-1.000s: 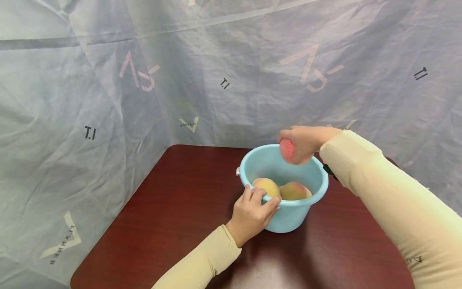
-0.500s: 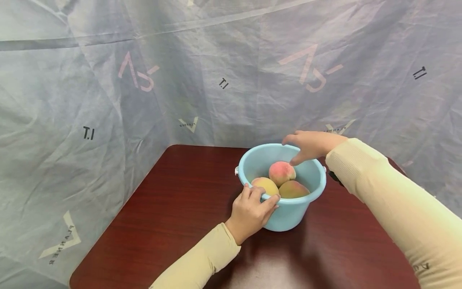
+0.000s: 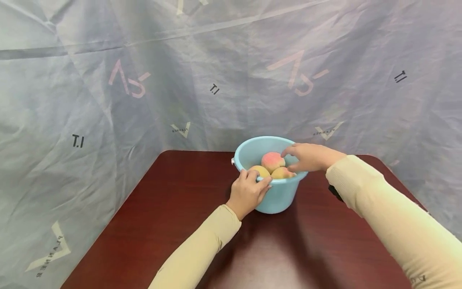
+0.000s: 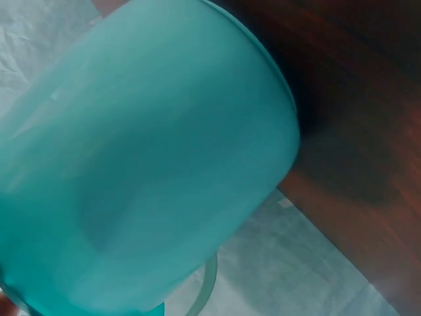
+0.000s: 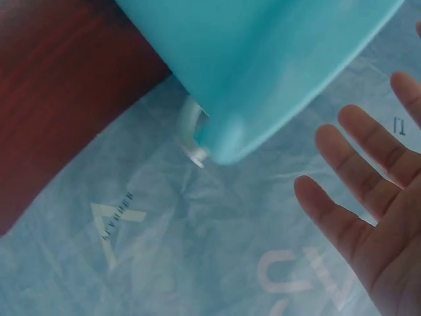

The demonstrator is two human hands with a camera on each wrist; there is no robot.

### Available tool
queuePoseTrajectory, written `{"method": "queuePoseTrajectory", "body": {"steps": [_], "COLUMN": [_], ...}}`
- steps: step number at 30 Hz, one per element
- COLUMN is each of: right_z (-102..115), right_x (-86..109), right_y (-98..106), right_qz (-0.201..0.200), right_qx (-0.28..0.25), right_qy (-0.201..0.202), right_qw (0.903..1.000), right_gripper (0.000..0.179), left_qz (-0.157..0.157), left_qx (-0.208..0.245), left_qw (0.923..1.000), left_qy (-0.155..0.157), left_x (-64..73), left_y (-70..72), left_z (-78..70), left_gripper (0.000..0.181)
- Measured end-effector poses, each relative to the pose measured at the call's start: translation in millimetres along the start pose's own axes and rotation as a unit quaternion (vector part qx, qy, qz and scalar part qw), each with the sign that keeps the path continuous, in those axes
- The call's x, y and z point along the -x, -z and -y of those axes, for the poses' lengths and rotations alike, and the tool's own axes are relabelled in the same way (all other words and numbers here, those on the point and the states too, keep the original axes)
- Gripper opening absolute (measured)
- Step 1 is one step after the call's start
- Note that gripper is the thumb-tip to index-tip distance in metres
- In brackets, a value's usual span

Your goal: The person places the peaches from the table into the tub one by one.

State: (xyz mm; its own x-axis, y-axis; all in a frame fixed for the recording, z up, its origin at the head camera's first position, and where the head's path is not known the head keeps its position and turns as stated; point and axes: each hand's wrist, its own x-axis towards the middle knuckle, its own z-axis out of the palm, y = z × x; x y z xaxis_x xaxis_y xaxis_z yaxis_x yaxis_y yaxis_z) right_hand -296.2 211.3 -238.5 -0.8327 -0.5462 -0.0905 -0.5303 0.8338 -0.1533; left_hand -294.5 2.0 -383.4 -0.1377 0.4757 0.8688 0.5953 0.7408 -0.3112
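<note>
In the head view a light blue bucket [image 3: 277,196] is above the dark red table, right of centre. Inside lie a pink-and-yellow peach [image 3: 273,160], a yellow round fruit [image 3: 260,171] and a yellow fruit with a reddish side [image 3: 282,173]. My left hand [image 3: 248,192] grips the near-left rim. At the right rim my right hand [image 3: 309,157] holds nothing, its thumb and fingers apart. The right wrist view shows those fingers [image 5: 348,214] spread and relaxed, beside the bucket's rim. Mostly the bucket wall [image 4: 151,151] fills the left wrist view.
A dark red wooden table [image 3: 173,192] with rounded far corners bears the scene. Grey printed sheeting [image 3: 216,60] hangs behind it and along both sides. A white handle joint [image 3: 232,161] sticks out from the bucket's left rim.
My right hand has let go of the peach, which now lies in the bucket, and has moved to the right rim. The bucket stands higher in view, raised or farther back; the view has shifted.
</note>
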Motion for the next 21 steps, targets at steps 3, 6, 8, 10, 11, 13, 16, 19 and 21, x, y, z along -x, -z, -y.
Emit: {"method": "queuePoseTrajectory", "body": {"steps": [3,6,8,10,11,13,16,19,21], "right_z": [-3,-5,-6,-6,-6,-6,-5,-6,-5], "right_x": [0.0,2.8,6.3,11.1,14.0,20.5,30.9,39.2,42.2], "right_y": [-12,-26,-38,-52,-59,-73,-92,-112,-125], "right_qz": [-0.019,-0.064,-0.115,-0.171,-0.200,-0.245,-0.284,-0.291,-0.286], "right_qx": [-0.008,-0.002,0.007,0.017,0.021,0.017,-0.004,-0.026,-0.028], "right_qy": [0.013,0.025,0.031,0.037,0.039,0.037,0.025,0.003,-0.013], "right_qw": [0.9997,0.9977,0.9929,0.9844,0.9789,0.9688,0.9584,0.9565,0.9577], "right_gripper": [0.040,0.039,0.043,0.050,0.054,0.061,0.068,0.072,0.075], "left_qz": [0.022,0.040,0.058,0.086,0.102,0.133,0.150,0.138,0.135], "left_qx": [-0.009,-0.015,-0.017,-0.011,-0.009,-0.008,-0.008,-0.004,0.000], "left_qw": [0.9997,0.9989,0.9980,0.9961,0.9946,0.9909,0.9879,0.9885,0.9879], "left_qy": [0.010,0.018,0.017,0.016,0.016,0.023,0.040,0.061,0.077], "left_x": [-2.0,-4.9,-7.3,-10.3,-11.7,-13.9,-12.2,-2.9,5.3], "left_y": [-7.4,-11.5,-9.9,-4.5,-0.5,9.1,23.0,30.9,32.2], "left_z": [6.8,11.4,13.7,15.5,16.0,15.4,9.8,0.2,-5.9], "left_gripper": [0.016,0.016,0.017,0.018,0.020,0.027,0.040,0.047,0.051]}}
